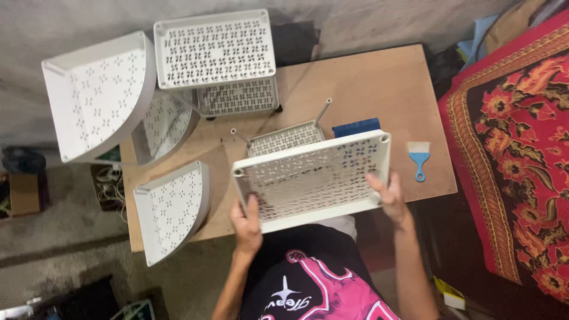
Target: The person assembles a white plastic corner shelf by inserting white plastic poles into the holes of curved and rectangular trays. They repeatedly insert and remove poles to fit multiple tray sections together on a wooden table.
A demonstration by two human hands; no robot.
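I hold a white perforated rectangular shelf tray (314,175) over the near edge of a wooden board table (379,83). My left hand (246,222) grips its near-left edge, and my right hand (388,192) grips its right edge. Below the tray stands a second perforated shelf (283,139) with thin metal poles (323,111) sticking up at its corners. The held tray hides most of that lower shelf.
An assembled rectangular two-tier white rack (216,50) stands at the table's far left. A quarter-round corner rack (101,95) stands left of it, and a loose corner shelf (172,210) lies near left. A blue brush (419,155) and a dark blue block (355,126) lie at right. A red patterned cloth (515,154) borders the right side.
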